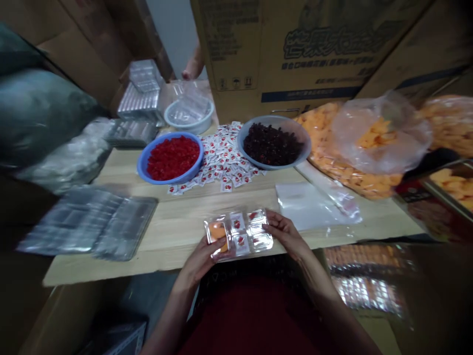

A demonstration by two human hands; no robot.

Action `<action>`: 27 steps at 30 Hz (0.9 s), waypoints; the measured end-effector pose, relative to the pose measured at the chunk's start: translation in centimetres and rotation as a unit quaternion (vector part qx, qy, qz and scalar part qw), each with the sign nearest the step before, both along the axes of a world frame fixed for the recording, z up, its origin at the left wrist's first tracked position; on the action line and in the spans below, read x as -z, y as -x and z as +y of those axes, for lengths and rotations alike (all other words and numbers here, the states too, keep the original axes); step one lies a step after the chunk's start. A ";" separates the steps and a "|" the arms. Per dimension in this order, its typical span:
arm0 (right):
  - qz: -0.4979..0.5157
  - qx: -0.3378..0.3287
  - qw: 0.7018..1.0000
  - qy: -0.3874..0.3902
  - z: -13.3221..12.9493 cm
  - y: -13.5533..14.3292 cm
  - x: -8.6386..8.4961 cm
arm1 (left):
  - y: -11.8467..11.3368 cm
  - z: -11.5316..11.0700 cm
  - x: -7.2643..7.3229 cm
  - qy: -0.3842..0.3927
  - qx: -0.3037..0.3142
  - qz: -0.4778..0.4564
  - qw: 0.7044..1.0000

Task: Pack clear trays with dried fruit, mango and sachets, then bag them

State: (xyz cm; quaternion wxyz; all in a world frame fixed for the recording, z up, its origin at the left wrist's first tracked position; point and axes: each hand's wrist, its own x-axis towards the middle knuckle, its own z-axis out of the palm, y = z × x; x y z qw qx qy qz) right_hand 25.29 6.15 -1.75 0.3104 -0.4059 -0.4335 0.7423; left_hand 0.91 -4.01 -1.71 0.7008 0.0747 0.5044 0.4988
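Observation:
A clear plastic compartment tray point(243, 246) is held at the front edge of the table. Orange pieces point(217, 230) fill its left section, and small printed sachets point(237, 223) sit in the middle ones. The right compartments show a little red at the top; glare hides the rest. My left hand point(201, 259) grips the tray's left end, thumb over the orange pieces. At the right end, my right hand point(285, 232) has its fingers closed on the tray's edge; whether they also pinch something small cannot be made out.
Behind lie a blue basin of red pieces point(173, 159), a heap of sachets point(225, 157) and a basin of dark pieces point(273, 144). Stacked trays point(121, 222) lie left; clear bags point(310, 204) and bagged orange pieces point(354, 172) lie right. Another person's hand point(192, 66) shows behind.

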 end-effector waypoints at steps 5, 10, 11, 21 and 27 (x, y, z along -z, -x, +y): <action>-0.275 0.071 0.932 -0.227 1.1 -3.1 0.3 | -0.4 0.6 1.0 0.023 -0.080 -0.006 0.996; -0.611 0.039 0.719 -0.328 3.5 -4.3 0.2 | 0.1 1.2 0.9 -0.004 -0.148 0.001 0.989; -0.637 0.011 0.701 -0.321 3.9 -4.1 0.2 | 0.2 1.2 0.8 -0.007 -0.151 0.002 0.988; -0.562 -0.002 0.777 -0.282 6.8 -4.6 0.3 | -0.2 0.8 -0.4 -0.027 -0.186 -0.006 0.982; -0.424 0.053 0.870 -0.248 7.5 -7.0 1.7 | -0.9 2.2 -0.7 -0.020 -0.183 -0.022 0.983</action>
